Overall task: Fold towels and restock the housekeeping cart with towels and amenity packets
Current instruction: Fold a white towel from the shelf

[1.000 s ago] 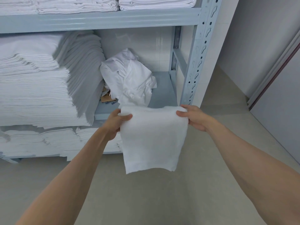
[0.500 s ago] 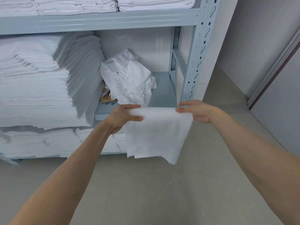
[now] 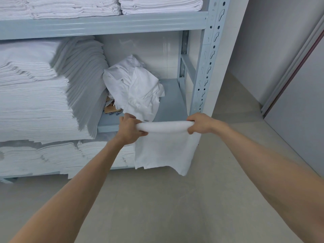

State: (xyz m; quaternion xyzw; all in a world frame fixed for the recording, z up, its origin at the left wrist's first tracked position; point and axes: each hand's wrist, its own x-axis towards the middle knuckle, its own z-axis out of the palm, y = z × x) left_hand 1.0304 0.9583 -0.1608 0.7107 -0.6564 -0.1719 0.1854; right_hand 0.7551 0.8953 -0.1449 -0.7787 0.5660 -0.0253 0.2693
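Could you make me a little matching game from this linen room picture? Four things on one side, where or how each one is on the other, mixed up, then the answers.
Things:
1. towel
2. crumpled white cloth
3. tall stack of folded linen
4. cardboard scraps

Places or states:
A. piled high at the left of the middle shelf
B. tucked low between the stack and the crumpled cloth
C. held in the air by the left hand and right hand, top edge rolled
D. lying loose on the middle shelf, unfolded

Pairs: 1-C, 2-D, 3-A, 4-B
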